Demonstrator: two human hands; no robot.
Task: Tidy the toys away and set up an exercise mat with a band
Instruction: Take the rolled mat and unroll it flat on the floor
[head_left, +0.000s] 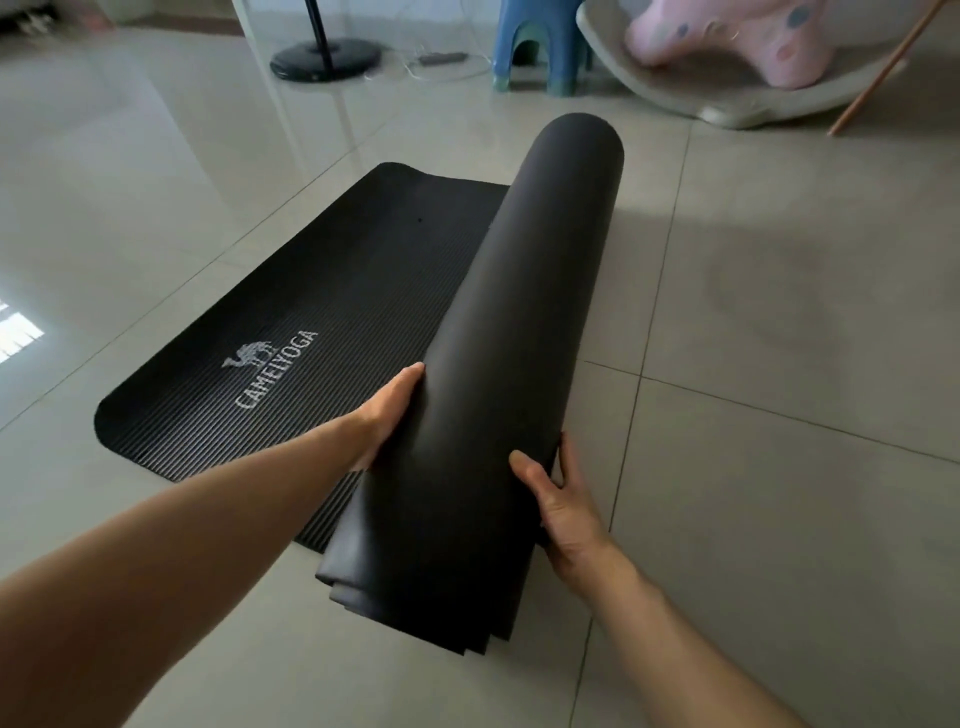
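Head view: black exercise mat (332, 312) lay on tiled floor (779, 364) at centre, partly unrolled; flat ribbed part with white logo toward 9 o'clock, thick roll running from 6 toward 12. Left hand (387, 415) pressed flat against roll's left side, fingers straight. Right hand (558, 506) gripped roll's right side, thumb on top. Blue stool (540, 47), pink toy (727, 36), fan base (324, 60) lined far edge, 11 to 1 o'clock.

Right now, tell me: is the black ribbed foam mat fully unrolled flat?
No, the black ribbed foam mat is partly rolled, with both hands on the roll.
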